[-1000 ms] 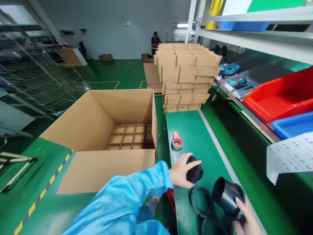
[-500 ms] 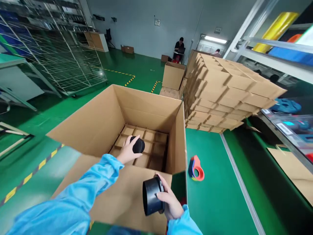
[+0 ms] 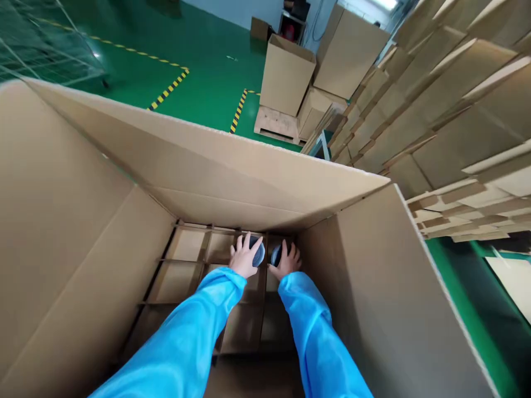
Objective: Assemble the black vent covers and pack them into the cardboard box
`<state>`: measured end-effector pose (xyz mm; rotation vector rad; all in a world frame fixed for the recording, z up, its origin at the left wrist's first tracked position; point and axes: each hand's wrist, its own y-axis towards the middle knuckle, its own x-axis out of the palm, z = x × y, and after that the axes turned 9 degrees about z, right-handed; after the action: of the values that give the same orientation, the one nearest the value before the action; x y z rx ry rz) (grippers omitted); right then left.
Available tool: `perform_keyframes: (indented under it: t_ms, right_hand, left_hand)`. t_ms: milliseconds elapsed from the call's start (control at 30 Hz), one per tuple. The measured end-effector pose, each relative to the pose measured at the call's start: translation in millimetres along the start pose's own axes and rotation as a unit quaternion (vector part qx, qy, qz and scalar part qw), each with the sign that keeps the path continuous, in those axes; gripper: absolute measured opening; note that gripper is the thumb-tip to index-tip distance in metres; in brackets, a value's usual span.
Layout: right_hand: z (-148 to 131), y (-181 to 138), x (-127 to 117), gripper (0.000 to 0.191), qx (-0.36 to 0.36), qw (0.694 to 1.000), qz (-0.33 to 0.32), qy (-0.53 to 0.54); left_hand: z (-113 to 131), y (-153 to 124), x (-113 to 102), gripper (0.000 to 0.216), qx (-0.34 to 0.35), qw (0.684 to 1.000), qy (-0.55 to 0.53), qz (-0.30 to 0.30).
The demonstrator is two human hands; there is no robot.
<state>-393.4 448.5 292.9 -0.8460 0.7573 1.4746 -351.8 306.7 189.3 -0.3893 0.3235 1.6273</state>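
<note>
Both arms, in blue sleeves, reach down into a large open cardboard box (image 3: 232,166). A cardboard divider grid (image 3: 182,261) spans its bottom in square compartments. At the far side, my left hand (image 3: 244,258) grips a round black cup-like part (image 3: 259,252), fingers curled over its edge. Beside it, my right hand (image 3: 287,262) is closed around a second black cup-like part (image 3: 275,255), in the far right corner compartment. A divider strip runs between the two parts. The hands partly cover both parts, and their lower ends are hidden.
Tall stacks of folded cardboard (image 3: 448,110) rise to the right of the box. Beyond it stand another open carton (image 3: 286,74) and a wooden pallet (image 3: 276,124). Yellow-black floor tape (image 3: 170,88) and a wire rack (image 3: 45,50) lie at the far left.
Both hands have gone down into the box with the black parts, to the far right compartments. My right hand was outside, over the near flap. The view has moved closer over the box.
</note>
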Motion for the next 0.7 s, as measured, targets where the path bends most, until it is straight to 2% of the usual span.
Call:
perform_keyframes:
  t_ms: [100,167,300,400,533,700]
  right_hand:
    - [7,31,29,0.115,-0.007,0.998,-0.026,-0.052]
    - [12,41,47,0.111,-0.019,0.998,-0.033,-0.055]
    - [25,35,82,0.082,-0.047,0.997,-0.01,-0.058]
    - [32,25,99,0.069,-0.049,0.996,-0.027,-0.067]
    - [35,23,105,0.07,-0.052,0.996,-0.039,-0.064]
    - [32,18,94,0.07,-0.006,0.999,-0.016,-0.037]
  left_hand:
    - [-9,24,25,0.106,0.016,1.0,0.002,-0.012]
    - [-13,35,40,0.106,0.023,1.0,-0.006,-0.019]
    - [-23,43,68,0.103,0.047,0.998,-0.025,-0.029]
    - [-33,40,89,0.087,0.085,0.995,-0.031,-0.032]
    - [-41,34,106,0.075,0.089,0.996,-0.011,-0.021]
    - [-29,29,106,0.068,0.039,0.999,0.021,-0.014]
